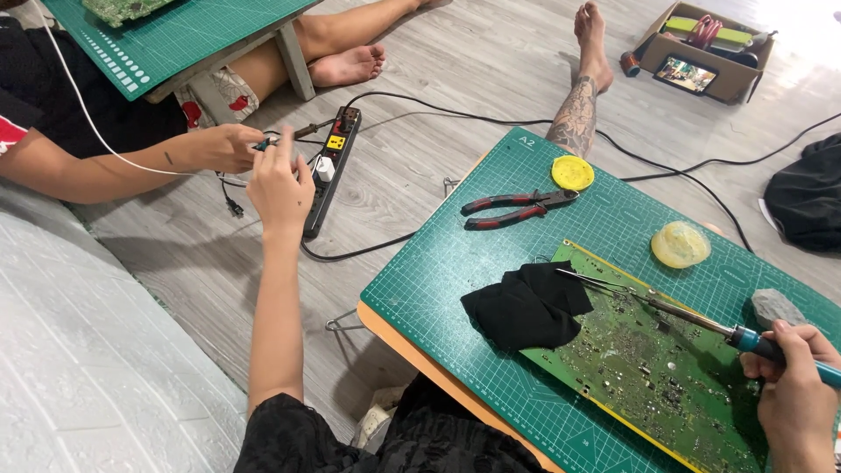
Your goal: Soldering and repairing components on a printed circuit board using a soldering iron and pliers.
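Lying across the green gridded cutting mat (455, 271) are a green circuit board (648, 368) thick with small components, a crumpled black cloth (526, 307) overlapping the board's near-left corner, and red-and-black pliers (512, 210) set apart toward the far edge. Two round pieces are seen beyond the board: a flat yellow disc (572, 172) and a paler, translucent lid (681, 243). A rough grey block (775, 307) rests just beside the right hand (797, 394).

The right hand is clenched around the blue handle of a soldering iron (701, 322), whose thin metal tip is laid over the board near the cloth.

The left hand (280, 188) is stretched out over the grey plank floor (455, 79), well apart from the mat, fingers loosely spread and grasping nothing that can be made out. It is met there by another person's hand (229, 147), pinching a small tool. Just beside both hands a black power strip (331, 171) is stretched out, with black cables trailing away. An open cardboard box (705, 52) is set farther off.
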